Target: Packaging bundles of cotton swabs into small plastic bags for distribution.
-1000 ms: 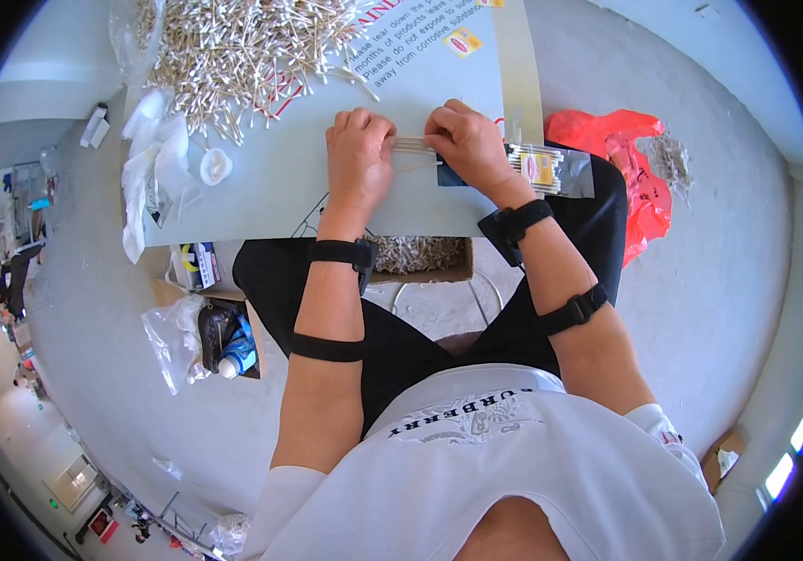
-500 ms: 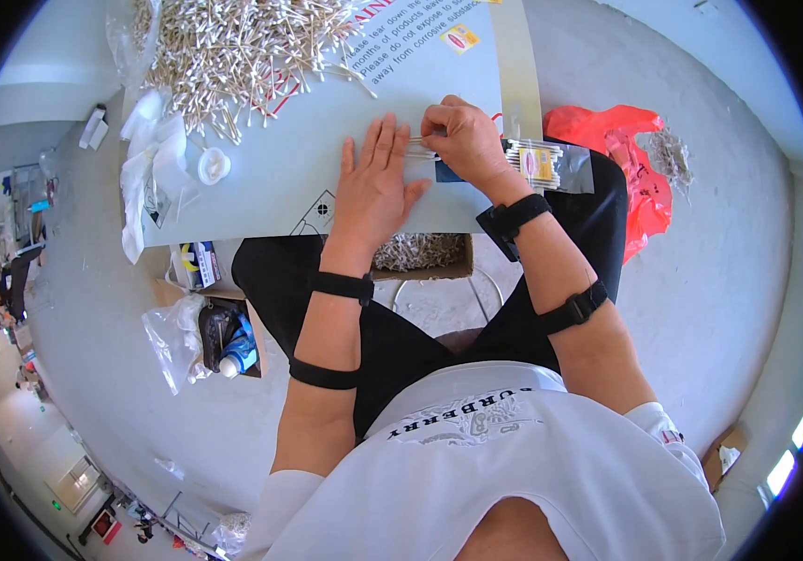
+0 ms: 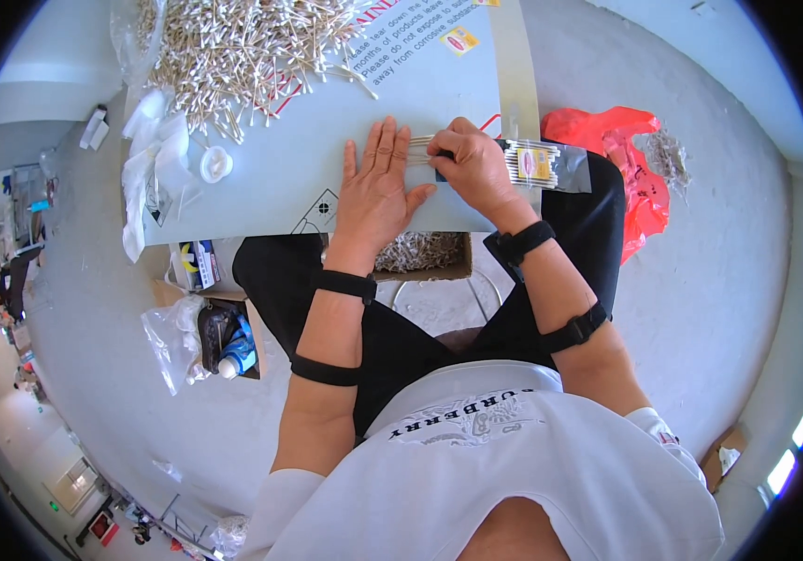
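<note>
Left grip (image 3: 373,192) is spread wide, palm down on the surface (image 3: 261,201), fingers pointing to twelve o'clock and thumb out toward two. Right grip (image 3: 478,168) is curled, with thumb and forefinger drawn close together at ten o'clock of the knuckles; whether they pinch anything cannot be told.

Between the two, a few cotton swabs (image 3: 419,141) lie crosswise, at ten o'clock from the right grip, their left ends meeting the fingers of the left. Just beside the right grip, at three o'clock, sits a row of swabs with a yellow label (image 3: 534,165), on a silvery packet (image 3: 574,170) that reaches past the surface's edge.

From the left grip, a large heap of loose swabs (image 3: 233,56) fills the space at ten to eleven o'clock, and a small white tub (image 3: 215,165) stands at nine, beside crumpled white plastic (image 3: 172,154). A separate yellow card (image 3: 458,39) lies at twelve o'clock from the right grip. Red plastic (image 3: 612,140) shows between two and three o'clock, beyond the surface.
</note>
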Action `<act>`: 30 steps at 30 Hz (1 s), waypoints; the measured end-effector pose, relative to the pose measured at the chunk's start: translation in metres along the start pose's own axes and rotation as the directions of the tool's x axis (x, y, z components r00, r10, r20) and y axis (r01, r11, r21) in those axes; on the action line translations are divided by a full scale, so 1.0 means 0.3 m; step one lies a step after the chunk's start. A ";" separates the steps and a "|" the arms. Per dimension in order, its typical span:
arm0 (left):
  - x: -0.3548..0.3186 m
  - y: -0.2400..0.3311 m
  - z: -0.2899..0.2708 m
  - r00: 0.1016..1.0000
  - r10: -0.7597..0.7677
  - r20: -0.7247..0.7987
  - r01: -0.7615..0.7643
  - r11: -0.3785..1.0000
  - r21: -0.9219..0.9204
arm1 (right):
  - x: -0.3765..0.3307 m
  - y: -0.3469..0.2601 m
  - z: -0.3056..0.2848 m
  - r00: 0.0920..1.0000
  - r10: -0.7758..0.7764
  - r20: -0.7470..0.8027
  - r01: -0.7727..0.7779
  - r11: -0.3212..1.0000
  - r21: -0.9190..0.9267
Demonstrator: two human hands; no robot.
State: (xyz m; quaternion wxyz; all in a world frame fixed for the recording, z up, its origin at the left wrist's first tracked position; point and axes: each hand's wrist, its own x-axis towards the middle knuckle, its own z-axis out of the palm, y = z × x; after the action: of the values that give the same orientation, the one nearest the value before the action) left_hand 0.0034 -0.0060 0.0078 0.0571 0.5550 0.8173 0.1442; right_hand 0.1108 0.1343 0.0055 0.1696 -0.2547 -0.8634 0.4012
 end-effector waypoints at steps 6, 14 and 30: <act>-0.006 0.009 0.006 1.000 -0.024 -0.014 0.024 1.000 -0.008 | 0.001 -0.006 0.005 0.998 0.032 -0.051 -0.031 0.999 0.025; -0.005 0.014 0.006 1.000 -0.025 -0.010 0.024 0.999 -0.032 | 0.032 0.012 0.013 0.990 0.051 -0.128 -0.049 0.999 0.012; -0.007 0.010 0.016 0.999 -0.024 -0.034 0.023 1.000 -0.019 | -0.003 0.002 0.021 0.990 0.001 -0.139 -0.004 1.000 -0.025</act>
State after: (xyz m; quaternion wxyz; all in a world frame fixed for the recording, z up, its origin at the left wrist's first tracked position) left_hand 0.0079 -0.0061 0.0041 0.0500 0.5422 0.8233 0.1605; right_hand 0.1085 0.1304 0.0011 0.2254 -0.2852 -0.8542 0.3718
